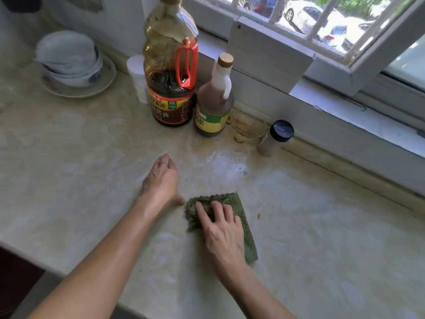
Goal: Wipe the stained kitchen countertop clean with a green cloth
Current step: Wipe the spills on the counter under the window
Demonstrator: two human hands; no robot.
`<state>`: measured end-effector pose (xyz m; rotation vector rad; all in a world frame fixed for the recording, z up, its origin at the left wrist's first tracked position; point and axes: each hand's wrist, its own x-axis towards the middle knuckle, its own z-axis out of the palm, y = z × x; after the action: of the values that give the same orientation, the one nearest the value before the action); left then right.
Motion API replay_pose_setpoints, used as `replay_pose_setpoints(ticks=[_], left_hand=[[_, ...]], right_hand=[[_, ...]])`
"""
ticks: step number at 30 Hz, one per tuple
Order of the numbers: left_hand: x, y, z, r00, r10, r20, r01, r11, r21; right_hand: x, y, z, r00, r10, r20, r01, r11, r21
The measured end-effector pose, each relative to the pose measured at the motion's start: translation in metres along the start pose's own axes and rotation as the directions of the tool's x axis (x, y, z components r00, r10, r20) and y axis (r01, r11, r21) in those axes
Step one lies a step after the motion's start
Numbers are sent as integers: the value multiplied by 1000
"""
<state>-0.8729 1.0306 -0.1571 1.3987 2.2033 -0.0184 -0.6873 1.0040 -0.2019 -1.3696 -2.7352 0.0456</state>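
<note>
A folded green cloth [241, 210] lies flat on the pale marble countertop [80, 169]. My right hand [222, 229] presses down on the cloth with spread fingers, covering its middle. My left hand [162, 178] rests on the counter just left of the cloth, fingers curled under, holding nothing. A small orange-brown stain [258, 216] sits right of the cloth. Brown ring stains [241, 132] mark the counter near the back wall. White smeared streaks [227, 163] lie beyond the cloth.
A large soy sauce bottle [171, 72] and a smaller vinegar bottle [215, 104] stand at the back. A shaker with a dark cap [274, 139] stands to their right. Stacked bowls on a plate [73, 65] sit at back left. The window sill [345, 107] runs along the right.
</note>
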Motion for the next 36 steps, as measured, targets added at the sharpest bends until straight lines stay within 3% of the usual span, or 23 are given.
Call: replay_pose_setpoints(ticks=[6,12,19,25,28,31,36], left_hand=[[5,-2,4,1000,-17,-19,17,1000,-18],[4,-3,3,1000,11,-2,-11,1000,-2],[7,0,3,1000,-26,-8,26,1000,14],[4,0,2,999,-26,21,25,1000,18],[5,0,1,999,-33,2,33,999,5],[4,1,2,999,-39,-30,39,999,-8],[0,1,-2,999,-20,29,19,999,26]], right_hand=[[83,-26,3,997,40,72,-37,998,-48],[-4,-7,1,999,-27,25,27,1000,-1],[70,-24,-1,996,87,14,-86,995,-50],[22,-13,-1,999,22,47,-21,1000,-17],[54,-23,-5,998,63,27,-62,998,-11],[77,-27,-6,993,53,108,-48,998,-50],[5,-9,-4,999,14,49,-15,1000,16]])
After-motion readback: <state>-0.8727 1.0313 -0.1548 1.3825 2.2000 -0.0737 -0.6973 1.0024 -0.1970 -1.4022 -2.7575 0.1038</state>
